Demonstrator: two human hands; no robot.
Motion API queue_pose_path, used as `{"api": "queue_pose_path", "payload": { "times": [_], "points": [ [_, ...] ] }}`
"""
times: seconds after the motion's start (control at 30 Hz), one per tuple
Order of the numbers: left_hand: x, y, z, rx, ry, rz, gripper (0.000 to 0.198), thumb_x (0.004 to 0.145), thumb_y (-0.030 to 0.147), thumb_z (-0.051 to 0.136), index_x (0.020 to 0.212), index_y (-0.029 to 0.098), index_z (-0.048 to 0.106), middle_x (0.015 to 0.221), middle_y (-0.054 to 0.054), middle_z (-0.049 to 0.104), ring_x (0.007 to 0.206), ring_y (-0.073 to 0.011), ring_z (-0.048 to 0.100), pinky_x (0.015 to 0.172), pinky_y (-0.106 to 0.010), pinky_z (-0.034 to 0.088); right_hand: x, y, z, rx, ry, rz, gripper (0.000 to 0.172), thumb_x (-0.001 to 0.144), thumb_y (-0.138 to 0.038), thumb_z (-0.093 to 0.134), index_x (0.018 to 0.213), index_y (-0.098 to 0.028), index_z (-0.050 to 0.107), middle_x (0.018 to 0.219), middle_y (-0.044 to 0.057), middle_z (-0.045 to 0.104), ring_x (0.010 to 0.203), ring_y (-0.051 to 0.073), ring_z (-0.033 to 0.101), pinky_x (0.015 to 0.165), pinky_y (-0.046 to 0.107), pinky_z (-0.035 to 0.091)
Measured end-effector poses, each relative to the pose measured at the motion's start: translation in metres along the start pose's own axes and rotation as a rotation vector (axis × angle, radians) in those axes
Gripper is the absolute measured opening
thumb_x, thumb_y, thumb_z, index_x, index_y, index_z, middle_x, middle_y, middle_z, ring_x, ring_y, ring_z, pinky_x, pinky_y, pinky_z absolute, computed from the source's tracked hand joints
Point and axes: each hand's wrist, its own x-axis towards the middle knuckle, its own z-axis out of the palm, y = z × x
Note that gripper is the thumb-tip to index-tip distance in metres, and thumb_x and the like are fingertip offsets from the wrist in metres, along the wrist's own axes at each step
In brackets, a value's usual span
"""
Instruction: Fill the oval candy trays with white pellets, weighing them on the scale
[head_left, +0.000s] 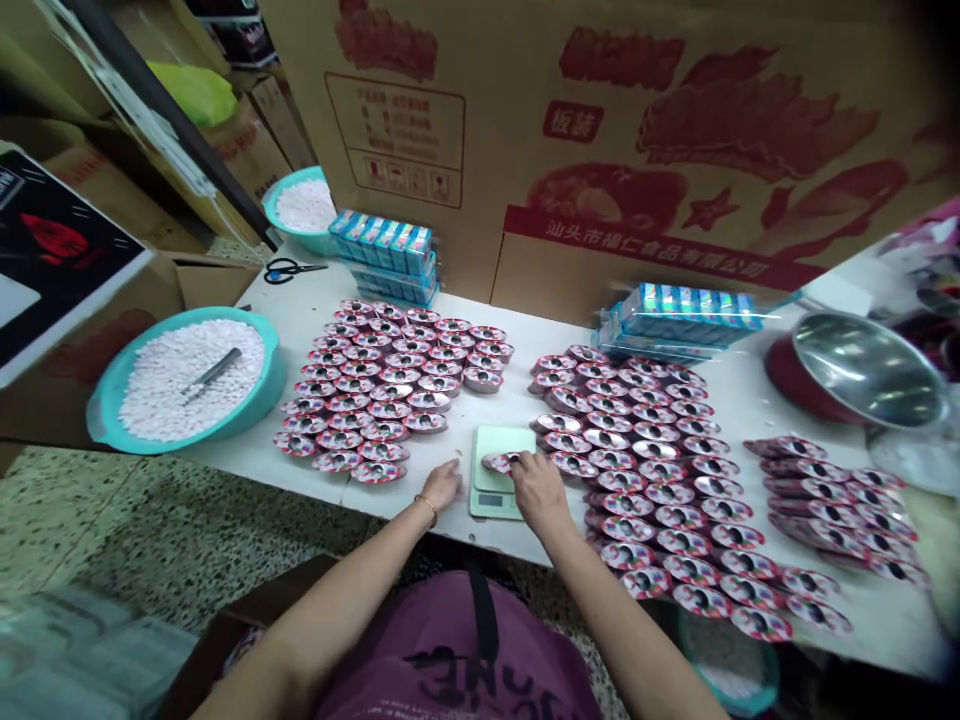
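Observation:
My right hand [537, 490] pinches a small pink foil-lidded cup [501, 462] that sits on a pale green scale [499, 468] at the white table's [517, 395] front edge. My left hand [442, 485] rests on the table just left of the scale, fingers curled, holding nothing that I can see. Several rows of the same pink cups [390, 385] lie to the left of the scale. More pink cups [652, 470] are spread out on its right.
A teal basin [109, 395] of small white candies with a metal scoop [212, 372] stands at the left. A second teal basin [300, 205], scissors [289, 269] and blue packet stacks [386, 255] lie behind. Metal bowl [866, 368] at right. Big cardboard boxes [637, 130] wall the back.

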Motion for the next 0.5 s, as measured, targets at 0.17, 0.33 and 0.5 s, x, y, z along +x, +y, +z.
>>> {"api": "queue_pose_path", "payload": {
  "times": [0.17, 0.33, 0.5],
  "points": [
    [-0.036, -0.004, -0.017, -0.215, -0.096, -0.016, 0.029, 0.072, 0.018, 0.048, 0.098, 0.009, 0.053, 0.078, -0.007, 0.06, 0.062, -0.008, 0.053, 0.058, -0.019, 0.039, -0.008, -0.023, 0.001, 0.107, 0.029, -0.092, 0.017, 0.079, -0.017, 0.042, 0.09, -0.017, 0.055, 0.084, 0.007, 0.052, 0.076, 0.018, 0.042, 0.064, 0.029, 0.032],
    [-0.072, -0.014, -0.003, -0.723, -0.355, -0.209, 0.024, 0.073, 0.032, 0.05, 0.083, 0.011, 0.058, 0.079, -0.008, 0.06, 0.073, -0.0123, 0.056, 0.072, -0.024, 0.041, -0.041, -0.07, 0.012, 0.39, 0.013, -0.211, 0.025, 0.079, -0.014, 0.041, 0.102, -0.016, 0.051, 0.088, 0.007, 0.054, 0.077, 0.016, 0.046, 0.067, 0.027, 0.038],
    [-0.088, 0.002, -0.005, -0.771, -0.382, -0.233, 0.029, 0.074, 0.037, 0.049, 0.093, 0.016, 0.055, 0.086, -0.008, 0.06, 0.079, -0.0154, 0.057, 0.074, -0.031, 0.042, -0.036, -0.055, 0.015, 0.567, 0.123, -0.273, 0.02, 0.08, -0.013, 0.038, 0.088, -0.017, 0.056, 0.081, 0.005, 0.056, 0.074, 0.015, 0.048, 0.065, 0.027, 0.042]
  ]
}}
